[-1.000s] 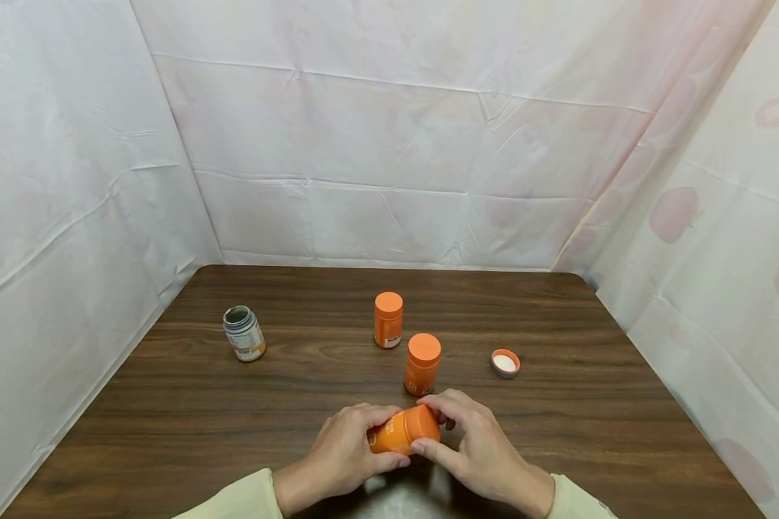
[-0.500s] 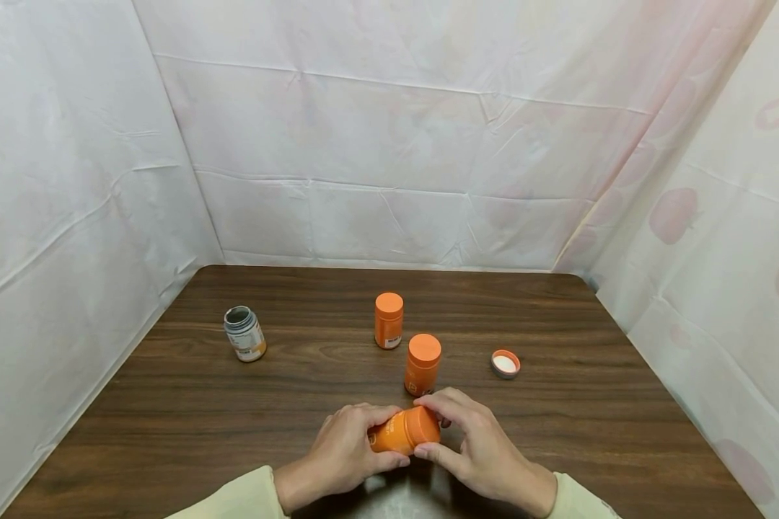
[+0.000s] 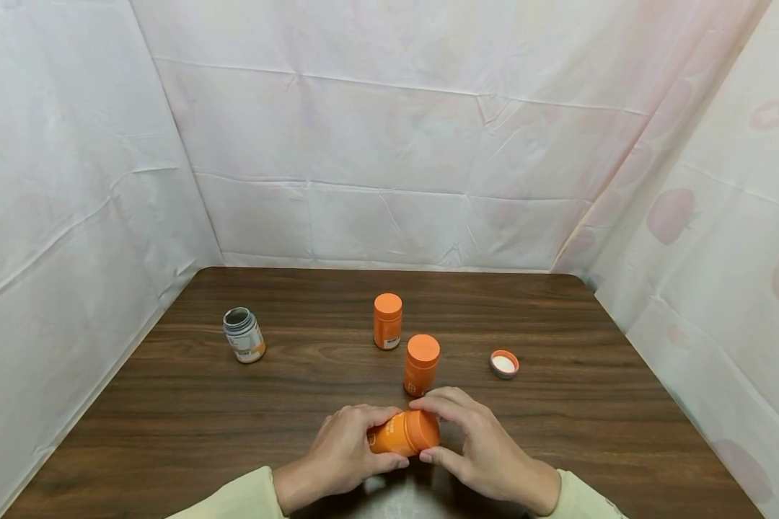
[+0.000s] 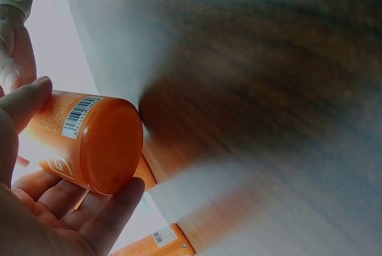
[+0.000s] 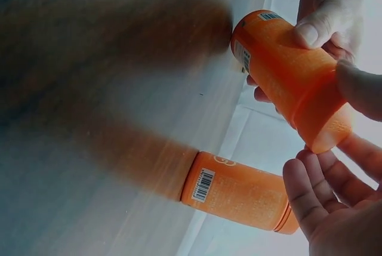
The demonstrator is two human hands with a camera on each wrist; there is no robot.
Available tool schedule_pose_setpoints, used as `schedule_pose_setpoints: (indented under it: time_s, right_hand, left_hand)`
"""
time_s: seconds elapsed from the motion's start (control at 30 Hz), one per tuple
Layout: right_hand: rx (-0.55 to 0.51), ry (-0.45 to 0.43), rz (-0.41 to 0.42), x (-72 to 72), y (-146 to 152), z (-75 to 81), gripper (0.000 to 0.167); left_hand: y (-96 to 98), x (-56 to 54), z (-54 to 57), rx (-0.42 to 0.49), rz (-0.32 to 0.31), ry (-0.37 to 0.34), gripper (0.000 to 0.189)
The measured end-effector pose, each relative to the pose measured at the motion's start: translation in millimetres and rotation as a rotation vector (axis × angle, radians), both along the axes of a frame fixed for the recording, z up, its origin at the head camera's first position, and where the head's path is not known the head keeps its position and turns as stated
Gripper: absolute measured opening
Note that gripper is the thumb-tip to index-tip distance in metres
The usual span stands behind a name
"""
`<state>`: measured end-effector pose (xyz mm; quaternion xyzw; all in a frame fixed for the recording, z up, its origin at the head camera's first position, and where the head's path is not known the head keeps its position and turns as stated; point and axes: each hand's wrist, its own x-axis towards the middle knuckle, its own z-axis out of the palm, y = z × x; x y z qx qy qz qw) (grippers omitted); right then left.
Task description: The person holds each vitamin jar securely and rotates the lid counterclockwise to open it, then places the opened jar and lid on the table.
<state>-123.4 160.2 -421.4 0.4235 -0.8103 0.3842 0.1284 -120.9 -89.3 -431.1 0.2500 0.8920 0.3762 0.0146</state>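
My left hand [image 3: 340, 450] grips an orange bottle [image 3: 389, 435] tilted on its side near the front of the table, cap end toward the right. In the left wrist view the bottle's round base [image 4: 112, 147] and a barcode face the camera. My right hand [image 3: 490, 454] holds the orange cap [image 3: 423, 430], thumb on the near side and fingers on the far side. From the right wrist, the cap [image 5: 325, 113] appears seated on the bottle, with the thumb and fingertips against it. Just beyond stands a capped orange bottle [image 3: 422, 366].
Another capped orange bottle [image 3: 387, 322] stands farther back. At the left is an uncapped white-and-grey bottle [image 3: 244, 336]. A loose cap [image 3: 505, 365] lies inside-up on the right of the dark wooden table [image 3: 169, 418]. White sheets [image 3: 376, 130] hang around the table.
My right fingers and thumb have shifted round the cap, fingertips moving left over the far side and thumb slightly right. My left hand keeps its hold on the bottle.
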Motion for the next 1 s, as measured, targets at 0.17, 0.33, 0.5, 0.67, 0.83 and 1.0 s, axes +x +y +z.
schedule_pose_setpoints:
  time_s: [0.17, 0.33, 0.5, 0.67, 0.83, 1.0]
  right_hand:
    - [0.013, 0.035, 0.008, -0.6, -0.7, 1.8, 0.071]
    - [0.017, 0.04, 0.01, -0.4, -1.3, 1.9, 0.08]
    - [0.005, 0.031, -0.034, 1.7, -1.0, 1.8, 0.079]
    - [-0.02, 0.002, -0.115, 4.1, -1.9, 1.3, 0.059]
    - [-0.015, -0.027, -0.199, 5.5, -2.4, -0.4, 0.044]
    - [-0.007, -0.079, -0.22, 5.5, -3.7, -1.8, 0.037]
  left_hand:
    - [-0.3, -0.5, -1.3, 0.007, -0.003, 0.004, 0.05]
    - [-0.5, -0.5, -2.3, 0.024, -0.013, 0.003, 0.048]
    - [-0.3, -0.4, -2.8, 0.033, -0.014, -0.008, 0.046]
    - [-0.1, 0.2, -1.7, 0.041, -0.004, -0.007, 0.046]
    - [0.0, 0.6, -2.4, 0.044, -0.002, -0.003, 0.047]
    - [0.0, 1.0, -2.3, 0.053, -0.006, -0.004, 0.047]
